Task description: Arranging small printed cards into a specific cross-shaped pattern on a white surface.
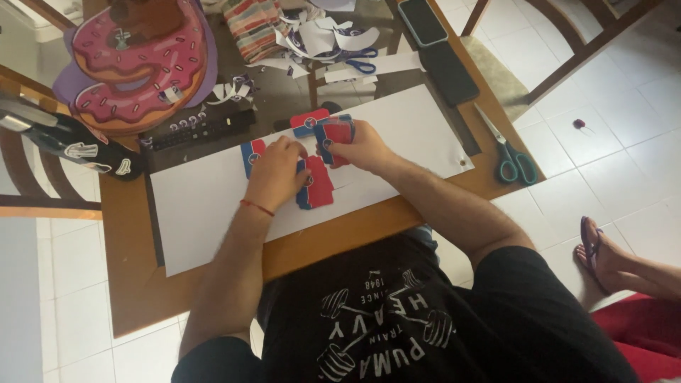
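Several pieces laid: at least three red-and-blue paper cut-outs show on the large white paper sheet at the middle of the frame. One lies just left of the left hand, one below the two hands, one above them.
Done so far: judging by the white paper scraps at the top centre, much cutting is over; the pieces gathered on the sheet look partly sorted or arranged.
Left to do: the red-and-blue cut-out in the right hand is not yet set down, and most of the sheet is bare; how many pieces remain I cannot tell.
Left hand: palm down at the frame's centre, fingers curled and pressing on the cut-outs; its grip is flat and holds nothing aloft. A red thread band circles the wrist.
Right hand: just right of the left hand, nearly touching it, its grip pinched narrow on the cut-out it holds above the sheet.
Arms: both forearms reach up the frame from the lower edge, converging over the brown wooden bench.
Nearby: teal-handled scissors at the right edge of the bench; blue-handled scissors among the scraps; a pink doughnut-patterned number shape at the upper left; two dark phones at the top right.
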